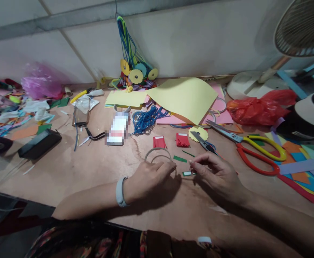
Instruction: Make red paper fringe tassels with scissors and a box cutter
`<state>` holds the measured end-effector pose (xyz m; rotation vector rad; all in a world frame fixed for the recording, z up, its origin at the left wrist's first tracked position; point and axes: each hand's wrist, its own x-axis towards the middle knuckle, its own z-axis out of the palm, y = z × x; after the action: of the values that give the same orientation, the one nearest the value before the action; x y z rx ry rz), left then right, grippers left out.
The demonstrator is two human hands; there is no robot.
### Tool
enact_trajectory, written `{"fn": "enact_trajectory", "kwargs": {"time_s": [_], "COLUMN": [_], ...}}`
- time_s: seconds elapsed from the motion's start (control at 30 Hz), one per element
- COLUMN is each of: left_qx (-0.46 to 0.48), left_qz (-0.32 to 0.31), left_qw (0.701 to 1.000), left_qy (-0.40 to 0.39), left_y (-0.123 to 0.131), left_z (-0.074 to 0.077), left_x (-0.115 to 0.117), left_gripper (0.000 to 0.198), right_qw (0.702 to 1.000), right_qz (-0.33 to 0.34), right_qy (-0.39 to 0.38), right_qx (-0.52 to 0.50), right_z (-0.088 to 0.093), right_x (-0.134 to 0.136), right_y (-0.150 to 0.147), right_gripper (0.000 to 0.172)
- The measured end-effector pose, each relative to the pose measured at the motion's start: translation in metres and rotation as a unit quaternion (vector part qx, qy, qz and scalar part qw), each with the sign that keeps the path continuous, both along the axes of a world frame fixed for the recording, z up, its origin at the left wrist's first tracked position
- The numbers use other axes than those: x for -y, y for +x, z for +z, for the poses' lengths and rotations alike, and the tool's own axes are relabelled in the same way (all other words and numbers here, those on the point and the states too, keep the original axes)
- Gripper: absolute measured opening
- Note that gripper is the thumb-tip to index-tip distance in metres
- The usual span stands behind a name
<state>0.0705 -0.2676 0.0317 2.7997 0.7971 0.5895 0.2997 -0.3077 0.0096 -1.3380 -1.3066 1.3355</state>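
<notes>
My left hand point(153, 175), fingers closed, grips a thin beige ring that looks like a roll of tape point(158, 149). To its right my right hand point(216, 172) pinches something very small and pale between thumb and fingertips; I cannot make out what it is. Just under those fingertips lies a small green piece with a white strip point(187, 173). A plain green strip point(180, 158) is a little farther back. Behind my hands are two red fringed paper pieces point(182, 140) with white strips on top. A grey-bladed cutter point(202, 141) rests on a yellow scalloped disc point(200, 132).
Large scissors point(239, 138) with red and yellow handles lie on the right, near a fan point(303, 28) and red plastic bag point(261, 107). Blue cord point(147, 120), yellow paper sheets point(186, 96) and a pixelated phone-like object point(118, 129) lie behind. A black box point(40, 143) is left.
</notes>
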Motion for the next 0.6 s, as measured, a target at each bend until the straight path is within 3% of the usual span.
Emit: {"fn": "enact_trajectory", "kwargs": {"time_s": [0.13,0.27,0.33,0.4,0.43,0.5,0.6], "left_qx": [0.006,0.007,0.024,0.055,0.071,0.099,0.120], "left_qz": [0.006,0.013,0.015,0.019,0.026,0.043,0.063], "left_qw": [0.999,0.996,0.992,0.984,0.979,0.968,0.954], "left_qy": [-0.039,-0.087,-0.122,-0.166,-0.189,-0.227,-0.269], "left_y": [0.001,-0.001,-0.002,-0.001,-0.001,0.001,0.001], "left_z": [0.005,0.004,0.004,0.005,0.006,0.009,0.011], "left_x": [0.000,-0.003,-0.005,-0.008,-0.009,-0.010,-0.010], "left_gripper": [0.015,0.015,0.016,0.016,0.017,0.017,0.017], "right_qw": [1.000,0.998,0.994,0.982,0.965,0.912,0.851], "right_qz": [-0.009,-0.059,-0.072,-0.026,0.029,0.077,0.048], "right_qy": [-0.001,0.036,0.067,0.096,0.106,0.133,0.125], "right_qx": [0.004,0.005,0.053,0.161,0.240,0.381,0.508], "right_z": [0.001,0.012,0.021,0.029,0.033,0.036,0.037], "right_x": [0.002,-0.006,-0.013,-0.018,-0.019,-0.019,-0.016], "right_y": [-0.002,0.003,0.015,0.034,0.045,0.068,0.097], "right_gripper": [0.029,0.027,0.026,0.024,0.024,0.028,0.028]}}
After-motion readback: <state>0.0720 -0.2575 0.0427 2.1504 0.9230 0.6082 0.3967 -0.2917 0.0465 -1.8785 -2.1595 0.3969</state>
